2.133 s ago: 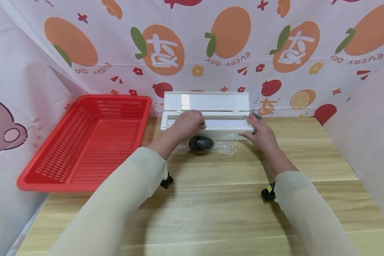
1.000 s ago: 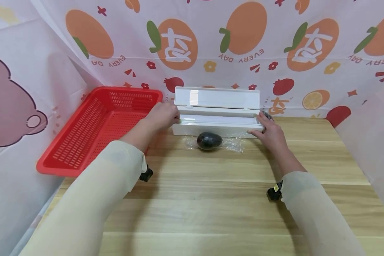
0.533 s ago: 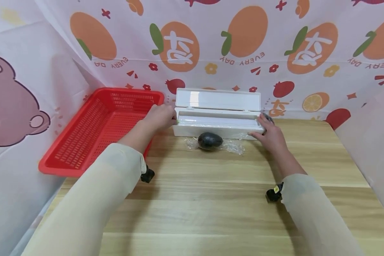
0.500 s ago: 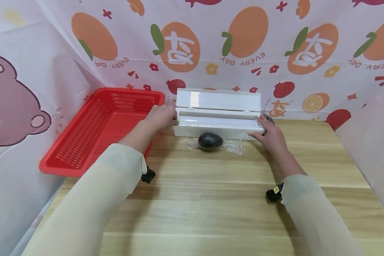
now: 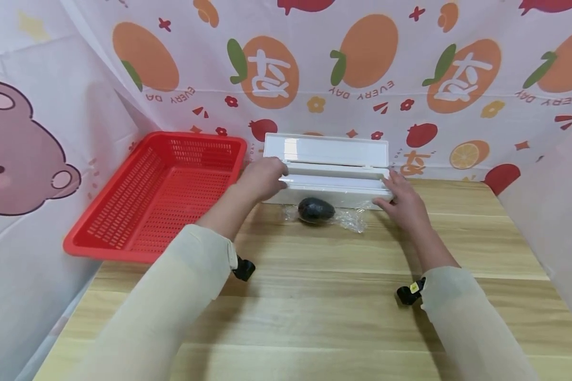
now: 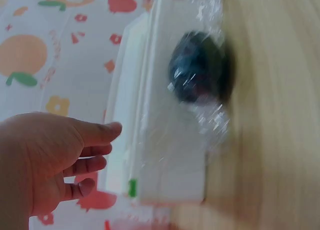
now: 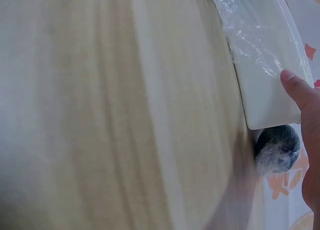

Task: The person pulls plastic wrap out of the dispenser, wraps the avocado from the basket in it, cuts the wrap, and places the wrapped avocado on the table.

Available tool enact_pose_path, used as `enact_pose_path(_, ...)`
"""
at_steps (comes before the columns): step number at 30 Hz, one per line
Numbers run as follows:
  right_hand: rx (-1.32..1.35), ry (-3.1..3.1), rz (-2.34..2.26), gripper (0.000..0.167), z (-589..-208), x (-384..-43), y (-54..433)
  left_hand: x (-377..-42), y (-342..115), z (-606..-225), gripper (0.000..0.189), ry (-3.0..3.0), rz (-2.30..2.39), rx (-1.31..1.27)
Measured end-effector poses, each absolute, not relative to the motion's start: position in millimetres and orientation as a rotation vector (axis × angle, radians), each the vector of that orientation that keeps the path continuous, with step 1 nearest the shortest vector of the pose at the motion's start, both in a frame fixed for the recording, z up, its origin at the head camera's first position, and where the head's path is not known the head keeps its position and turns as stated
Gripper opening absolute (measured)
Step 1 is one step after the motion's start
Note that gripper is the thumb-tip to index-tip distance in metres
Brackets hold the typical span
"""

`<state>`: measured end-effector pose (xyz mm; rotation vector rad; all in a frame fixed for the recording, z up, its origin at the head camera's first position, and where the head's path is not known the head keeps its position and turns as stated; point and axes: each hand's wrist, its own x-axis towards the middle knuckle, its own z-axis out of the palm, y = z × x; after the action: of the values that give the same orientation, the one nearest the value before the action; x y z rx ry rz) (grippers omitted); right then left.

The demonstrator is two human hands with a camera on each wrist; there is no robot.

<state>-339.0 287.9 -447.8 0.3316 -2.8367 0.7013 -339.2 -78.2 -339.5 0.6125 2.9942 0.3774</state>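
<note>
A white cling film dispenser [image 5: 324, 197] stands at the back of the table, its lid [image 5: 333, 150] raised. My right hand [image 5: 405, 205] grips its right end, thumb on the front and fingers over the top. In the left wrist view my left hand [image 6: 55, 160] holds nothing, fingers relaxed, beside the dispenser's left part. A small green piece [image 6: 132, 187] sits at that end of the rim. Just in front of the dispenser lies a dark, egg-shaped avocado [image 5: 316, 210] in clear film [image 5: 350, 219], the film's loose ends spread to both sides.
A red perforated basket [image 5: 154, 254] is at the left of the wooden table [image 5: 324, 317]. Another dark film-wrapped fruit [image 7: 277, 147] lies by the dispenser's right end. A fruit-print curtain [image 5: 314, 63] hangs behind the table.
My left hand went from above the dispenser's middle to its left end, then let go and came back rightward with its fingers loosened. My right hand has kept its place.
</note>
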Motion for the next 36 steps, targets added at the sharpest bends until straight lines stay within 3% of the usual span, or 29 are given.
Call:
enact_pose_path(9,0.564,-2.371,0.650,0.032,-460.4,-318.2,282.8,-318.5,-34.7,-377.0,0.025,3.007,0.348,0.875)
enact_pose_path(15,0.654,-2.277,0.804,0.016,-463.5,-299.3,275.0,-313.2,-26.8,-408.5,0.023,3.096,0.393,0.944)
enact_pose_path(20,0.696,-2.437,0.955,0.020,-462.1,-279.6,271.0,-309.9,-24.0,-423.1,0.023,3.195,0.558,0.933)
enact_pose_path(25,0.652,-2.764,1.072,0.013,-464.0,-266.4,272.2,-308.8,-23.6,-432.2,0.023,3.280,0.671,0.942)
enact_pose_path(31,0.550,-2.899,1.153,0.028,-464.1,-264.6,278.8,-309.7,-22.4,-431.4,0.058,3.272,0.634,0.935)
enact_pose_path(36,0.421,-2.899,1.198,0.036,-463.4,-270.5,273.9,-308.6,-23.4,-433.1,0.036,3.251,0.610,1.010)
